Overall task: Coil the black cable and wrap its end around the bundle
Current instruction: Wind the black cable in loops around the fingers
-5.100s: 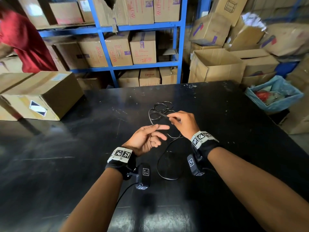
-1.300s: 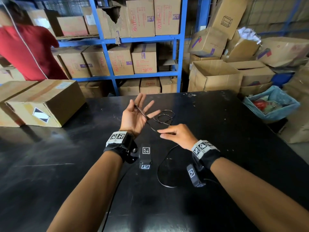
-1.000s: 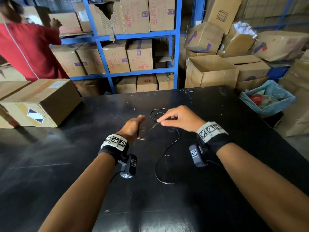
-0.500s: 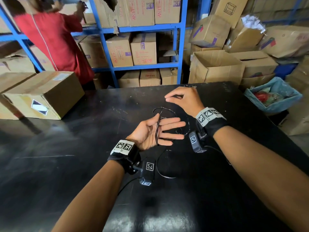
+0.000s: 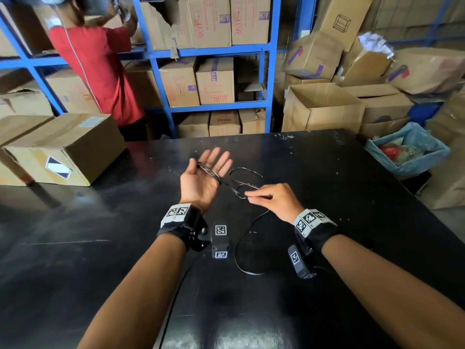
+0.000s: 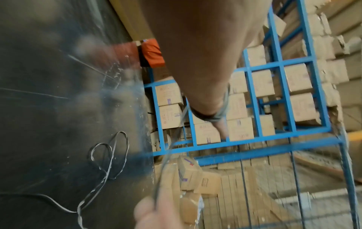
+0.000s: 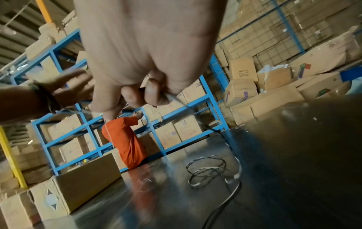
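My left hand (image 5: 201, 181) is held palm up above the black table (image 5: 352, 197), fingers straight and pointing away. Turns of the thin black cable (image 5: 227, 183) run around its palm; the left wrist view shows them as a band around the hand (image 6: 214, 116). My right hand (image 5: 273, 199) hovers just right of it and pinches the cable between thumb and forefinger (image 7: 154, 93). From there the cable falls to loose loops (image 5: 245, 168) on the table behind my hands. A longer slack curve (image 5: 236, 250) lies between my wrists.
A taped cardboard box (image 5: 63, 149) sits on the table's left edge. A person in a red shirt (image 5: 100, 66) stands at the blue shelving (image 5: 161, 79) beyond the table. Open boxes and a blue-lined bin (image 5: 407, 152) stand off the right side.
My right hand has come back from beyond the left hand to its near right, drawing the cable around the palm. My left hand has turned so its fingers point away.
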